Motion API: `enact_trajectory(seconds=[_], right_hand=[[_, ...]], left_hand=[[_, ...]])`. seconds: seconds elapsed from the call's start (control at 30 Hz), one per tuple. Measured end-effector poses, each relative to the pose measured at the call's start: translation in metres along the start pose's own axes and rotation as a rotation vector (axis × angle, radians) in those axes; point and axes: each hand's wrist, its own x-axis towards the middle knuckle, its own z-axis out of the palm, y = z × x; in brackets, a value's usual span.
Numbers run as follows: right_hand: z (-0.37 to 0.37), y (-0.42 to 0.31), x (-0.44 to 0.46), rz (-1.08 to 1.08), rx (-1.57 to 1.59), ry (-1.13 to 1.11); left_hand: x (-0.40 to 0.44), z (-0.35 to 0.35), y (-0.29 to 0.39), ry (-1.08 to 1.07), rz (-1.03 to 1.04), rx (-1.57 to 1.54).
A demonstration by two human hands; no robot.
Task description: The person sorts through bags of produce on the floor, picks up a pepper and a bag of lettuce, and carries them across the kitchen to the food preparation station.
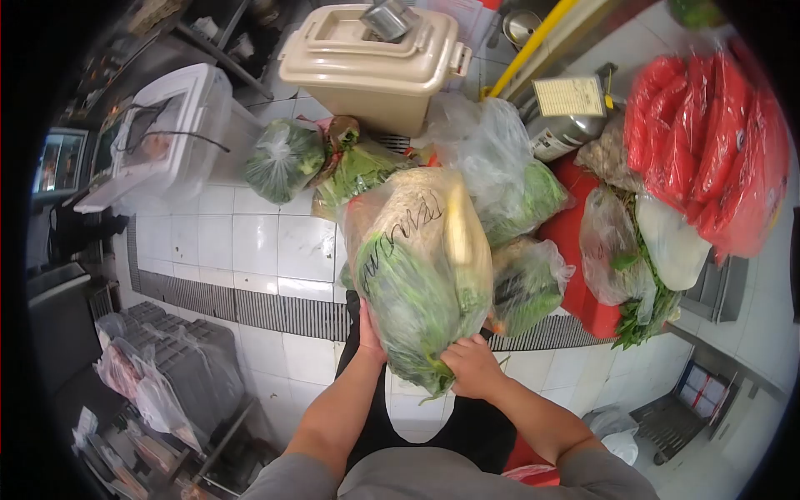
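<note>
A large clear plastic bag of vegetables [417, 275], with black handwriting on it, is held up in front of me. Leafy greens and pale yellow vegetables show through the plastic. My left hand [369, 333] supports its lower left side, with the fingers mostly hidden behind it. Closed on the bag's lower right corner is my right hand [473, 365], where green leaf tips poke out. Just beyond lie a bag of dark greens [285, 158], a bag of leafy lettuce [358, 172] and a clear bag with greens [521, 196]. Another vegetable bag [529, 287] lies to the right.
A beige lidded bin [375, 54] stands ahead, with a metal cup [389, 18] on top. A white plastic container [179, 125] is at left, grey crates [179, 358] lower left. Red plastic bags [700, 142] and a metal cylinder [567, 125] are at right. A drain grate [283, 312] crosses the tiled floor.
</note>
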Motion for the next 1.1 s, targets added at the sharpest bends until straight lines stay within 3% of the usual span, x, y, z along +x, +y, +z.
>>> enact_trajectory(seconds=[0.17,0.37,0.43,0.53,0.73,0.77,0.9,0.97,1.03,1.1], right_hand=[[-0.044,-0.07,0.039,-0.124,-0.048,-0.05],[-0.101,-0.152,0.085,-0.233,-0.207,-0.272],[-0.109,-0.175,0.105,-0.285,-0.172,-0.443],[-0.097,-0.199,0.128,-0.371,-0.181,-0.65],[-0.046,-0.223,0.187,-0.563,-0.211,-0.787],[-0.039,-0.226,0.198,-0.557,-0.209,-0.791],[-0.02,-0.227,0.263,-0.87,-0.379,-0.701],[0.0,-0.199,0.307,-0.855,-0.548,-0.646],[0.007,-0.168,0.353,-0.878,-0.69,-0.54],[0.032,-0.112,0.399,-0.859,-0.731,-0.482]], left_hand=[[-0.039,0.017,0.024,-0.084,-0.035,-0.062],[-0.137,0.024,0.019,-0.198,-0.122,-0.222],[-0.159,0.005,0.007,-0.13,-0.113,-0.3],[-0.195,-0.019,0.001,-0.149,-0.095,-0.422],[-0.222,-0.056,0.023,-0.049,0.077,-0.554],[-0.217,-0.066,0.027,-0.046,0.07,-0.556],[-0.183,-0.095,0.052,0.014,0.176,-0.569],[-0.144,-0.135,0.072,-0.049,0.055,-0.219],[-0.092,-0.153,0.106,0.29,-0.04,-0.096],[-0.082,-0.093,0.15,0.517,0.155,0.354]])
